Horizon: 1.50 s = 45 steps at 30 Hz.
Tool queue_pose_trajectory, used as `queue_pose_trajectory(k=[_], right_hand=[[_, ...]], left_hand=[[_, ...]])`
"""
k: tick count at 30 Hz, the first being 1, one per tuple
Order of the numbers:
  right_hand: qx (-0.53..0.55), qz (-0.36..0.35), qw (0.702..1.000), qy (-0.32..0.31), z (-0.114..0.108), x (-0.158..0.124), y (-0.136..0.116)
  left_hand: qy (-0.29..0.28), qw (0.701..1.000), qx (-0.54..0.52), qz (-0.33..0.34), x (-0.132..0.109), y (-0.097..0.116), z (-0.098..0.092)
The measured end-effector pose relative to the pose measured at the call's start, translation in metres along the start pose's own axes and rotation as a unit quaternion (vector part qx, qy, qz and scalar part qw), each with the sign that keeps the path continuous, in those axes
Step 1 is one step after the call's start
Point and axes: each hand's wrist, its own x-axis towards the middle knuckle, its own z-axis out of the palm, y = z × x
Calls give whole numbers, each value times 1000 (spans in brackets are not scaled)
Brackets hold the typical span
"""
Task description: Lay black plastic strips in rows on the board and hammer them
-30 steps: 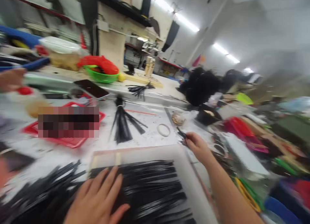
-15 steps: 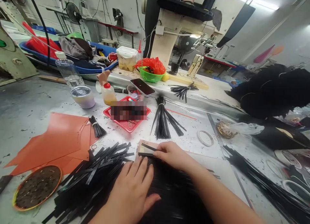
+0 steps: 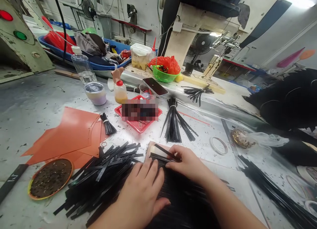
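My right hand (image 3: 187, 161) pinches a thin black strip (image 3: 162, 150) between thumb and fingers. The strip slants above the top edge of a layer of black strips (image 3: 183, 196) laid side by side on a pale sheet (image 3: 244, 186). My left hand (image 3: 142, 191) lies flat on that layer, fingers spread, its fingertips close to the top strips. Left of it is a loose heap of black strips (image 3: 106, 176). The lower part of the layer is too dark to make out single strips.
Orange sheets (image 3: 74, 133), a round dish (image 3: 51, 179) and a red basket (image 3: 140, 126) lie to the left and ahead. Tied strip bundles (image 3: 173, 123) stand beyond my hands. On the right are a tape roll (image 3: 218, 145), a metal ruler (image 3: 229, 136) and long black strips (image 3: 274, 189).
The view has turned, so the table's things sit further right in it. My right hand still pinches the strip, its fingers now more arched. My left hand stays flat on the layer.
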Motion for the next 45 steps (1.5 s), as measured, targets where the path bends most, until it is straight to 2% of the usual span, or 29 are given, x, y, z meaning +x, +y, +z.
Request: queue_pose_trajectory(k=[3,7,11,21,26,30,38,40,43,45], right_hand=[[-13,-6,1000,12,-1,-2,-1],[93,76,992,-24,-1,0,-7],[92,130,986,-46,1,4,-10],[60,139,987,-53,1,6,-10],[-27,117,992,-27,-10,1,4],[-62,102,993,-5,-21,-6,14],[-121,77,989,20,-17,-8,7],[-181,72,981,25,-18,-10,4],[-321,96,940,58,-27,-14,-1],[-359,117,922,82,-33,-16,-5]], left_hand=[[-4,1000,-6,-4,0,0,1],[6,1000,-11,-3,0,0,2],[18,1000,-14,-5,0,0,2],[66,998,-9,-9,0,-3,7],[51,998,-20,-9,4,-4,6],[64,997,-36,-27,4,-4,11],[30,999,-29,-11,10,-5,6],[26,999,-29,-13,11,-4,6],[23,999,-29,-16,11,-4,9],[30,999,-28,-18,10,-3,11]])
